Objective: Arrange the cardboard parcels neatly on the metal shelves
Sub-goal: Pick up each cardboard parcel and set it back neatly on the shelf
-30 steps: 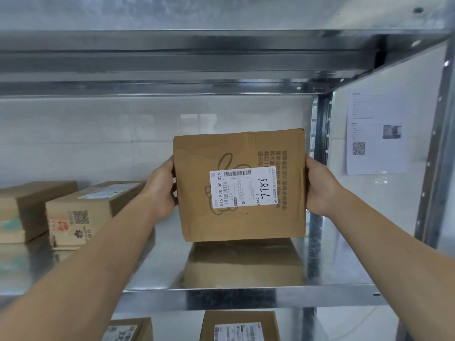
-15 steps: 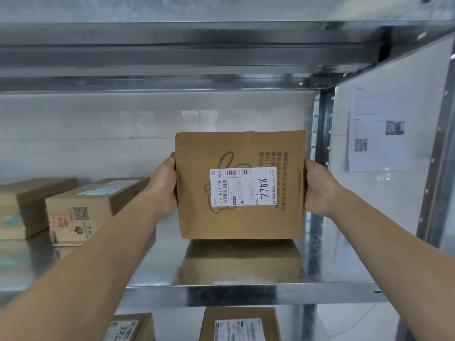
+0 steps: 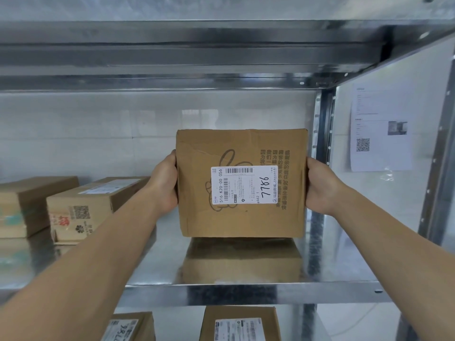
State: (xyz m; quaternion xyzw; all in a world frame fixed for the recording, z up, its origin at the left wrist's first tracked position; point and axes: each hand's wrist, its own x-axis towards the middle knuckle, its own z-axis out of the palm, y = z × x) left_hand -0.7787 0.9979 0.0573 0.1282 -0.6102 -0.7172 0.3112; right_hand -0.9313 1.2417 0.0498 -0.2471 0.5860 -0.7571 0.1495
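A brown cardboard parcel [image 3: 242, 148] with a white label marked 7786 stands upright at the right end of the metal shelf [image 3: 246, 292], its bottom edge at or just above the shelf surface. My left hand [image 3: 164, 184] grips its left side and my right hand [image 3: 320, 185] grips its right side, fingers hidden behind the box. Its reflection shows on the shelf below it.
Two cardboard parcels [image 3: 93, 205] [image 3: 27, 203] lie on the same shelf at the left. The shelf above [image 3: 197, 52] hangs close overhead. A shelf post [image 3: 322, 134] stands right of the parcel. Two more parcels [image 3: 240, 324] [image 3: 130, 327] sit on the shelf below. A paper notice [image 3: 381, 129] hangs on the wall.
The parcel has moved slightly deeper and lower over the shelf and now sits straighter. Both hands keep their grip on its sides.
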